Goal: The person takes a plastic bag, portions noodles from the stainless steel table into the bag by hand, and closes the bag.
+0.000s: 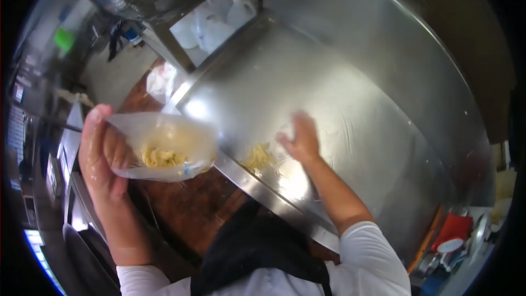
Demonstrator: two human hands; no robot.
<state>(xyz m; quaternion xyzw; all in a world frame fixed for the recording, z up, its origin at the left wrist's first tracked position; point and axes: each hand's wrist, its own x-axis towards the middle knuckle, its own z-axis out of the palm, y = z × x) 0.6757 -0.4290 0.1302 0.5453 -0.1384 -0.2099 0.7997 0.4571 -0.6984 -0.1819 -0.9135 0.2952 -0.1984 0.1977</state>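
Note:
My left hand [105,151] is closed round one end of a clear plastic bag [197,137], held up beyond the table's front edge. Inside the bag lies a clump of pale yellow shreds [163,157]. A small loose heap of similar yellow shreds [258,157] rests on the steel table [307,77] near its edge. Just right of that heap, my right hand [301,138] is over the tabletop, slightly blurred, its thumb and fingers apart and nothing in it.
The table's raised steel lip [257,189] runs in front of my black apron [263,241]. White plastic jugs [213,24] stand beyond the far left side. A white bag [160,81] is on the red-brown floor [181,214]. At the lower right sit a red container [453,230] and metal utensils.

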